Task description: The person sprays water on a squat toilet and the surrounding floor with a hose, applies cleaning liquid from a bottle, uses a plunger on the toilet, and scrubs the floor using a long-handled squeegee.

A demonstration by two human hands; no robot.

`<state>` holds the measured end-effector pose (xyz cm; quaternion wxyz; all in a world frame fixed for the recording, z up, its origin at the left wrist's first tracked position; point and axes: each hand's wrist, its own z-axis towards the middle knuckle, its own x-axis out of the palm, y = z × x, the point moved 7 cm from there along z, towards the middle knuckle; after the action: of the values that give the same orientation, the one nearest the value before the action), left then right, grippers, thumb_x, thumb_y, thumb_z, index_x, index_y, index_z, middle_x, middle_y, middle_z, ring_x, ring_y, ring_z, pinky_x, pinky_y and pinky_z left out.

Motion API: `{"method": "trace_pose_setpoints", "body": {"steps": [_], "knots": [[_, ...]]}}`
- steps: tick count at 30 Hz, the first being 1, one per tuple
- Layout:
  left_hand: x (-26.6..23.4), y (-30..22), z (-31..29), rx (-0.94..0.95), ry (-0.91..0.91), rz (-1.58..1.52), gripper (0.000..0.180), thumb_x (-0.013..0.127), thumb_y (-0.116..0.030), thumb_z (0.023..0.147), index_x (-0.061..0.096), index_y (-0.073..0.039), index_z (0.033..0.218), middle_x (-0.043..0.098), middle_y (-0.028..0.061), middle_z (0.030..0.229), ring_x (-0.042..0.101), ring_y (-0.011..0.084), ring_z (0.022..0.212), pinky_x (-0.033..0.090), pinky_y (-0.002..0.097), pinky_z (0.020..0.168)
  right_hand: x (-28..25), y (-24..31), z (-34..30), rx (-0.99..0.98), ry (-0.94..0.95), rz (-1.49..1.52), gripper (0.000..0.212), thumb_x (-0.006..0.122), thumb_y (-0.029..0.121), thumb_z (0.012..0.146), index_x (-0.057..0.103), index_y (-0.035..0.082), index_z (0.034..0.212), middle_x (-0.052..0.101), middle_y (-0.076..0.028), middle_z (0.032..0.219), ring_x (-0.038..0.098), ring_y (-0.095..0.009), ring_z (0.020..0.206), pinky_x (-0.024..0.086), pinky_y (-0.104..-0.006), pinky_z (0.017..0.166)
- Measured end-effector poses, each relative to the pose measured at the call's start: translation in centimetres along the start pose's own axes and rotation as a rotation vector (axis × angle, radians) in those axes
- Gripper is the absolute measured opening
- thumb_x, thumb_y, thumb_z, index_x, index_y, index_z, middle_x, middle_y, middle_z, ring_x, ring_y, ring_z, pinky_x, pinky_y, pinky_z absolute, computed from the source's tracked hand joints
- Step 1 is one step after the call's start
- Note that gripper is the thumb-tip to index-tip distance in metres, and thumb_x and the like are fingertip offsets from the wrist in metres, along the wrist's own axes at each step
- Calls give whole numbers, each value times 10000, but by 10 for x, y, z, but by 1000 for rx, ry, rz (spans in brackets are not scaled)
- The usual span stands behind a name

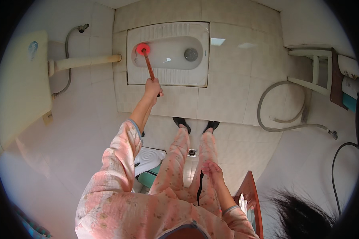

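My left hand point(152, 88) is wrapped around the brown handle of a toilet brush point(148, 65). Its round, bright red head rests in the left end of the bowl of a white squat toilet point(167, 78) set into the tiled floor. At the bowl's right end is a dark round drain opening point(190, 54). My right hand point(213, 172) is held low over my right leg with its fingers curled in. A black strap point(200, 187) has its upper end at those fingertips; I cannot tell whether they grip it.
A cream cistern point(22, 87) with a thick pipe point(83, 62) is on the left wall. On the right lies a grey hose point(263, 101) beside a rack point(315, 75). Near my feet are a floor drain point(192, 152), a white-lidded bin point(149, 159) and a reddish-brown panel point(251, 199).
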<state>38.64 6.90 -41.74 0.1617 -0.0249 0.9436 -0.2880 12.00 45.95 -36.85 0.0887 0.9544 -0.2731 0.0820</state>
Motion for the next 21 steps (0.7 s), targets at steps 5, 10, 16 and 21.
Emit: {"method": "trace_pose_setpoints", "body": {"steps": [5,10,16,21], "knots": [[13,27,-34,121,13,376,204,411,-187,935,411,12,980,439,47,650,396,119,424,306,260,328,-6,11,-1,-7,10,-17,271,462,224,945,548,28,1112,624,-86,1029,623,-182,861,499,-286,745],[-55,19,-12,53,-24,59,218,436,-214,929,446,-2,976,409,10,585,376,100,402,335,280,325,-22,23,-3,-21,-35,-27,269,468,222,942,561,23,1096,630,-81,1008,620,-179,854,503,-290,766],[12,17,-23,240,49,556,249,435,-208,918,466,36,951,547,159,661,525,249,429,409,363,372,-27,23,1,-29,-22,-50,279,458,223,945,555,23,1114,624,-84,1024,613,-176,872,503,-296,777],[31,58,-32,338,103,642,258,429,-229,914,468,11,999,599,249,761,597,393,612,476,461,562,-8,34,-8,-30,-2,-46,277,446,218,950,552,24,1116,623,-87,1022,609,-174,878,502,-298,779]]}}
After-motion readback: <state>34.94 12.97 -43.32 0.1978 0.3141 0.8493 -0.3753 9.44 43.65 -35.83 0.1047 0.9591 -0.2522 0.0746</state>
